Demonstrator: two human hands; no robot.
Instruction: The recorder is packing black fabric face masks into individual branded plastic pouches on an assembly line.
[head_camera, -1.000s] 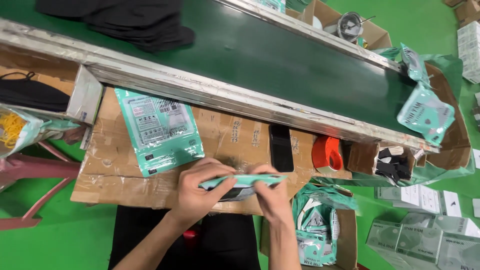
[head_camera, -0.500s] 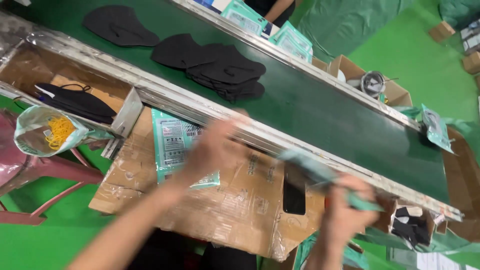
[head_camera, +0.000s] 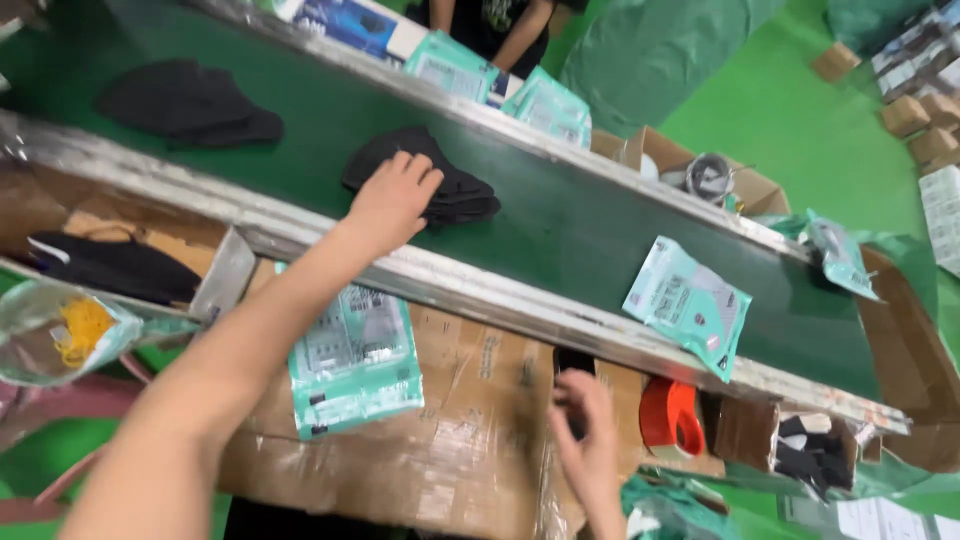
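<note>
Black masks (head_camera: 440, 185) under outstretched left hand (head_camera: 392, 200), grip open, right hand (head_camera: 585, 440) empty, half-curled over cardboard (head_camera: 470, 420)

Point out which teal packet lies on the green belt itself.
The teal packet at the belt's right end, alone on the green, tilted against the near metal rail. The others lie on the cardboard bench or along the far edge.

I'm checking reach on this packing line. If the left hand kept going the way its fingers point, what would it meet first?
The left hand is already on the pile of black fabric masks on the green conveyor belt. Beyond it probably lies bare belt, then the far metal rail; depth is unclear.
</note>
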